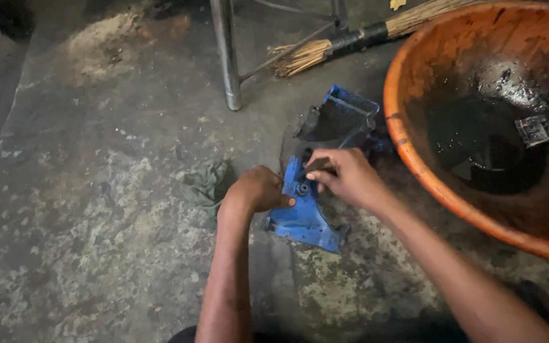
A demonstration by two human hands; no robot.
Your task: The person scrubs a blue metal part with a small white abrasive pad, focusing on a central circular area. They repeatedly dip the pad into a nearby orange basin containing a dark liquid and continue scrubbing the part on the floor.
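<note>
A blue metal machine part (306,222) lies on the stained concrete floor, greasy and scuffed. My left hand (258,189) grips its left upper edge next to a small round hole or bolt (303,188). My right hand (345,175) pinches a dark slim tool or piece (316,168) and presses it onto the part's top, just above that hole. A second blue, box-shaped part (344,114) stands right behind, blackened inside.
A large orange basin (408,146) with black oily liquid and a small metal piece (535,130) sits at the right. A metal stool leg (227,57) and a straw broom (312,54) lie behind. A greenish rag (206,181) rests left of my left hand.
</note>
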